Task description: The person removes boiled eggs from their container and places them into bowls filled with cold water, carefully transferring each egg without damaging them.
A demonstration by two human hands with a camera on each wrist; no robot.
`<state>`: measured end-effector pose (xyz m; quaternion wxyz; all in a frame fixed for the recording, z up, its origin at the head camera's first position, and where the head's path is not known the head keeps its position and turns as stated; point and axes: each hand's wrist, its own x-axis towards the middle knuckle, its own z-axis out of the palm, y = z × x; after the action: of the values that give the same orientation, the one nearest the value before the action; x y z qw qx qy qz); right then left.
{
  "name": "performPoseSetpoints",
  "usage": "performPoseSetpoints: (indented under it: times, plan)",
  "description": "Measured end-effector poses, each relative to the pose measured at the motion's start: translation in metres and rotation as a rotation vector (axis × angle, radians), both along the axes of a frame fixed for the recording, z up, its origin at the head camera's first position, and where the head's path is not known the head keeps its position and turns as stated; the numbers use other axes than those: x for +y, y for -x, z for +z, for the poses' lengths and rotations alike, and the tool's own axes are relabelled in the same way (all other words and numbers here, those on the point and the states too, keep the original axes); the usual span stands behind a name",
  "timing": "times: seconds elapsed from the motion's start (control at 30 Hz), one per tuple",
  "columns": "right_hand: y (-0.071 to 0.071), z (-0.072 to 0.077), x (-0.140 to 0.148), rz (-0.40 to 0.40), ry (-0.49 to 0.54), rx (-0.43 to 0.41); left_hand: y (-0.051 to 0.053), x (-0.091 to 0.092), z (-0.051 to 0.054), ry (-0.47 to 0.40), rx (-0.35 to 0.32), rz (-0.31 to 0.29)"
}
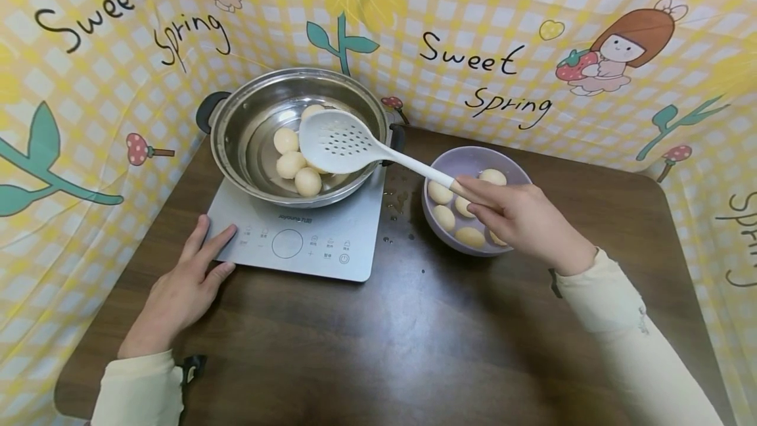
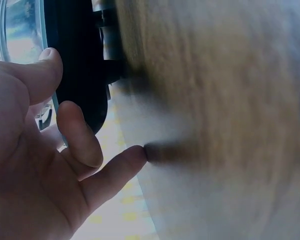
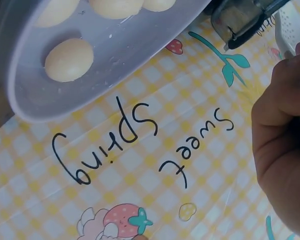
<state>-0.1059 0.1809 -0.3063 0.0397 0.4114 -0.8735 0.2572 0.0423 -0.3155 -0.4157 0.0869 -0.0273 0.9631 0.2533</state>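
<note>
Yellow-checked cloth (image 1: 485,5) lettered "Sweet Spring" hangs behind and beside a dark wood-grained table (image 1: 402,340) catching pale light

Dark wooden table (image 1: 426,340) | silver induction cooker (image 1: 288,244) | purple bowl (image 1: 454,160) | liquid drops (image 1: 387,240) between

Pot on the left, bowl on the right, a skimmer spanning the two.
The induction cooker (image 1: 296,252) sits on the left half of the table (image 1: 414,334), with the pot (image 1: 248,130) on its rear part and the control panel in front. Eggs (image 1: 291,165) lie inside the pot, some partly beneath the skimmer (image 1: 340,143), whose handle crosses the right rim toward the bowl (image 1: 458,162). More eggs (image 1: 470,236) lie in there. Between cooker and bowl are water drops (image 1: 396,206). The right hand (image 1: 520,219) is above the bowl's right side; the left hand (image 1: 183,288) is at the cooker's left front corner. Cloth (image 1: 473,5) hangs behind.
</note>
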Motion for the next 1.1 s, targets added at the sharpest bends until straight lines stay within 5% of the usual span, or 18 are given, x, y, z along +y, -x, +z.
performPoseSetpoints:
  times: [0.43,1.1]
  plan:
    - [0.007,-0.01,-0.019,-0.001,-0.065,0.272,-0.001,0.0,0.0,-0.004,0.005,0.001]
    - [0.009,-0.02,-0.034,0.091,-0.078,0.331,-0.001,0.0,0.0,0.0,0.012,0.002]
